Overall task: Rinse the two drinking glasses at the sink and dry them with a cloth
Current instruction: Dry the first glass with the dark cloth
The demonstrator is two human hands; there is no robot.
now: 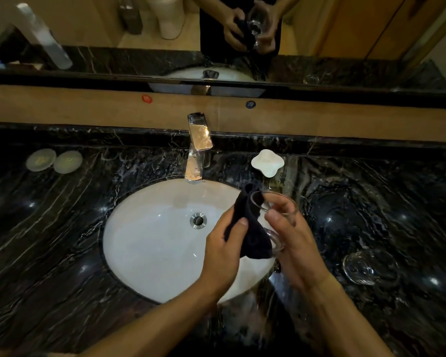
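Observation:
A clear drinking glass (281,204) is tilted on its side over the right rim of the white sink (150,240), with my right hand (294,243) holding it from the right. My left hand (223,249) grips a dark cloth (252,228), which is pressed against the glass, one corner poking into its mouth. A second clear glass (370,266) rests on the black marble counter (62,228) to the right, apart from both hands.
A chrome tap (197,148) stands behind the basin, no water visibly running. A white soap dish (267,162) sits right of the tap and two round pale lids (53,160) lie at the left. A mirror (345,27) above reflects my hands.

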